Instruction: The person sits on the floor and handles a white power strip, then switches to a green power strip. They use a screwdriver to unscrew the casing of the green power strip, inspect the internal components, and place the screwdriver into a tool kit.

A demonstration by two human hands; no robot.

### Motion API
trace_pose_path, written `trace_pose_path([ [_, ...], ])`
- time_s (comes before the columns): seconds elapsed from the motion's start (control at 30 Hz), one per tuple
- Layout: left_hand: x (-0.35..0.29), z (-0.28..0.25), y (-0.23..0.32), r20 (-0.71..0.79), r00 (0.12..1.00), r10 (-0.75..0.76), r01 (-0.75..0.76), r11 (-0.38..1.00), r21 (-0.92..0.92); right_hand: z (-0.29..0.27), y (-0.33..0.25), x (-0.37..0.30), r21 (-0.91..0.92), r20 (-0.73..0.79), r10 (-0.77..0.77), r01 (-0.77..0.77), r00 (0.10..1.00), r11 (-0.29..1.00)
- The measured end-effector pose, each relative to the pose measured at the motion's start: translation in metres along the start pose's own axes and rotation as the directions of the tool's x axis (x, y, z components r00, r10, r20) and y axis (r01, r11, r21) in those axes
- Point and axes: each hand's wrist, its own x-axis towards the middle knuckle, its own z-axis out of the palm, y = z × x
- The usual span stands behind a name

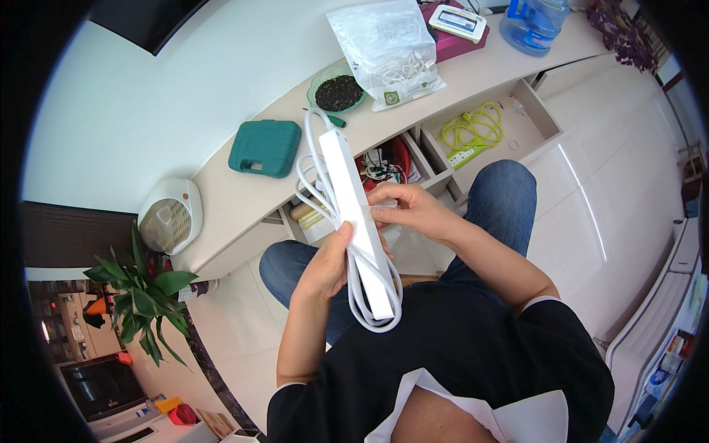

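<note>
A long white power strip (363, 240) is held upright at a tilt over my lap. Its white cable (354, 292) is looped lengthwise around it, with loops sticking out at both ends. My left hand (323, 267) is wrapped round the strip's lower half, thumb on its face. Higher up, my right hand (419, 213) is closed at the strip's right edge, its thumb and index finger against it. Behind the strip, an open drawer holds tangled cables (380, 168), partly hidden. In the open drawer to its right lie a yellow-green cord (476, 127) and a green power strip (465, 156).
On the long desk (229, 196) are a green carrying case (266, 149), a bowl of dark soil (338, 94), a plastic bag of white cables (391, 55) and a blue water jug (533, 28). A leafy plant (144, 295) stands at left.
</note>
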Motion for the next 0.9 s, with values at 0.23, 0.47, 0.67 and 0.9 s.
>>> trace_pose_path([
  [0.23,-0.007,0.011,0.007,-0.111,0.978,0.177,-0.16,0.976,0.15,0.003,0.006,-0.012,0.159,-0.113,0.105,-0.086,0.988,0.983],
  [0.47,0.007,-0.017,0.02,-0.052,0.999,-0.015,0.007,0.99,-0.138,0.014,-0.009,-0.003,-0.033,-0.161,-0.054,0.05,0.985,0.998],
  [0.67,0.02,-0.018,0.011,-0.227,0.974,-0.029,0.037,0.999,0.03,0.016,-0.005,0.0,-0.412,-0.18,-0.148,0.062,0.972,0.909],
  [0.9,0.008,-0.015,0.018,-0.131,0.991,0.022,-0.019,1.0,0.023,0.017,-0.028,-0.006,-0.07,0.007,0.002,-0.001,1.0,0.998],
])
